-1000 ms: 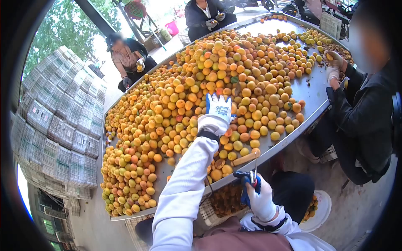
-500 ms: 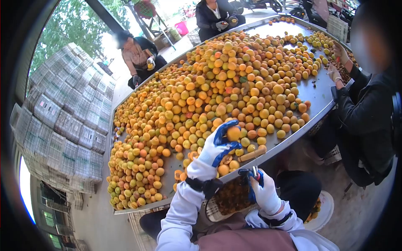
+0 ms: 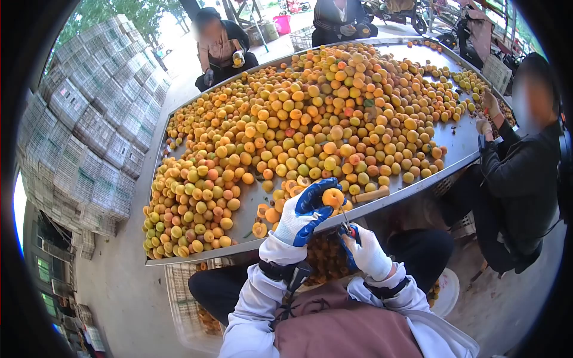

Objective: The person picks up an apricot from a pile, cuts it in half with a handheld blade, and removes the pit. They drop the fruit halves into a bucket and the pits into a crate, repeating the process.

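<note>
In the head view my left hand, in a white glove with blue coating, holds an orange apricot between thumb and fingers above the table's near edge. My right hand, gloved the same way, is closed around a small metal tool with a red part. The tool's thin tip points up at the apricot, touching or very close to it. Cut apricot halves lie beside my left hand, and a wooden piece rests at the table edge.
A large heap of apricots covers much of the metal table. One person sits at the right, two across the table. Stacked crates stand left. Below the near edge are a crate of fruit pieces and a white bucket.
My left hand has moved down with the apricot, and the tool in my right hand has come up to it. The camera's view has shifted.
</note>
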### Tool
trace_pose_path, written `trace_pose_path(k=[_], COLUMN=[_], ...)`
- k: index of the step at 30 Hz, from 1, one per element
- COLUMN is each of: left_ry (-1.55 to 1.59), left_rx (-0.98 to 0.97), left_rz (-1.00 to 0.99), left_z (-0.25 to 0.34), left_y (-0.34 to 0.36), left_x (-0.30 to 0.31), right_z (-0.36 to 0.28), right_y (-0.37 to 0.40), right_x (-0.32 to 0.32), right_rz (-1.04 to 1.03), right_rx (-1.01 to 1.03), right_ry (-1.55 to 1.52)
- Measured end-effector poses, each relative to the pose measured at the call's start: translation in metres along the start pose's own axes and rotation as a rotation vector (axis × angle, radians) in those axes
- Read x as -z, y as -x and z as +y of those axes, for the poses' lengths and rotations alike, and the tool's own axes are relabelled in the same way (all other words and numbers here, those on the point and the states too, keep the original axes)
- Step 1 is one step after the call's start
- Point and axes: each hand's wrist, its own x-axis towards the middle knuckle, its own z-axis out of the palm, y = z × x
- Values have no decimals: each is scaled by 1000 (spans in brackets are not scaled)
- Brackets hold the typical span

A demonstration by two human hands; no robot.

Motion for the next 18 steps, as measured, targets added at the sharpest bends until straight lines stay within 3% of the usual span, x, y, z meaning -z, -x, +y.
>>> trace_pose_path(k=[5, 9, 11, 13, 16, 18], left_ry=[-209, 27, 438, 442, 208, 151], left_rx=[-72, -38, 90, 80, -64, -32], left_rz=[-13, 6, 126, 104, 137, 120], left_z=[6, -19, -36, -41, -43, -45], left_y=[13, 14, 14, 14, 12, 11], left_x=[-1, -5, -14, -15, -20, -15], right_z=[10, 13, 15, 25, 25, 26], right_y=[0, -7, -8, -7, -3, -1], right_x=[-5, -20, -31, -37, -35, -37], right_rz=[-60, -48, 12, 37, 64, 40], right_rx=[-74, -96, -183, -173, -193, -183], right_ry=[39, -75, -217, -237, -172, -78])
